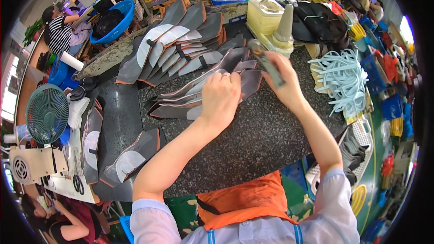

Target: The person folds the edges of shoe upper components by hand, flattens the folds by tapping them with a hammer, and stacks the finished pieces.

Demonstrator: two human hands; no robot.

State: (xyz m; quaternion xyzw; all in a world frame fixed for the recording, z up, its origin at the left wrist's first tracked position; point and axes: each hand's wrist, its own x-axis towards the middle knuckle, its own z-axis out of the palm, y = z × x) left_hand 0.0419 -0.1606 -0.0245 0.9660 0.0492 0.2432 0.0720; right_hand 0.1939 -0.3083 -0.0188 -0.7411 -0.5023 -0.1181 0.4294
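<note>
My left hand (221, 97) is closed over a small row of dark grey shoe upper pieces (183, 95) with orange edges, pressing them on the speckled dark slab (253, 135). Just right of it, my right hand (285, 79) grips a hammer (270, 65), its shape smeared by motion, above the right end of these pieces. Behind my hands lies a fanned stack of similar shoe uppers (169, 49) with pale grey patches. One loose shoe upper (133, 156) rests left of my left forearm, and another (91, 142) is farther left.
A yellowish glue tub (264, 16) and a grey cone-topped container (284, 29) stand at the slab's back. Light blue strips (341, 79) are heaped on the right. A green fan (47, 113) and scissors (78, 184) are at left. Other people sit along the left side.
</note>
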